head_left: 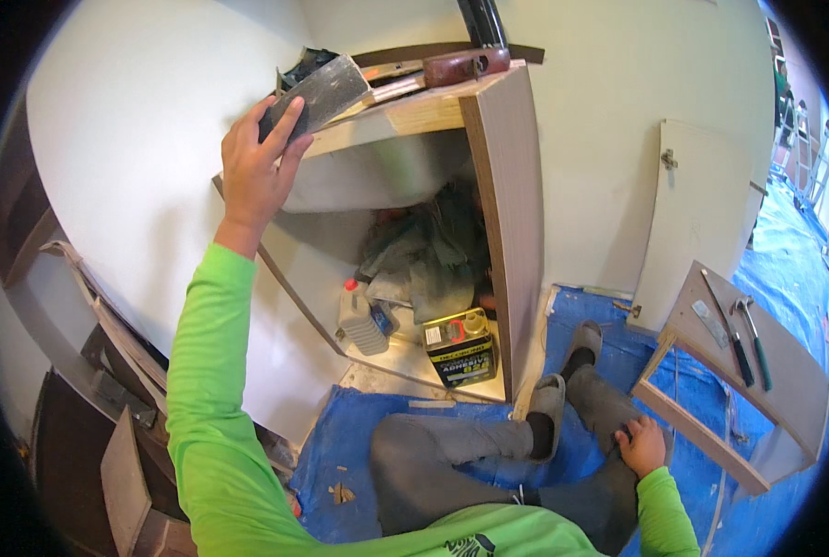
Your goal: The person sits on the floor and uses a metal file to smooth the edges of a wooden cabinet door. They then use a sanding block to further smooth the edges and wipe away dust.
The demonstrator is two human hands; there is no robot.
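Observation:
My left hand (258, 167) is raised to the top of an open cabinet (516, 195), its fingers closed round a dark grey rectangular block (319, 96). The block is tilted over the cabinet's pale wooden front edge (405, 119); whether it touches the wood I cannot tell. Behind it lie a crumpled black item (305, 67) and a reddish-brown wooden tool part (465, 68). My right hand (643, 447) rests on my knee with its fingers apart, holding nothing.
Inside the cabinet stand a grey bottle with a red cap (362, 320), a black-and-yellow can (461, 351) and dark cloth (433, 265). A hammer (753, 343) and a black-handled tool (732, 330) lie on a wooden panel (711, 288). A white door (698, 213) leans against the wall.

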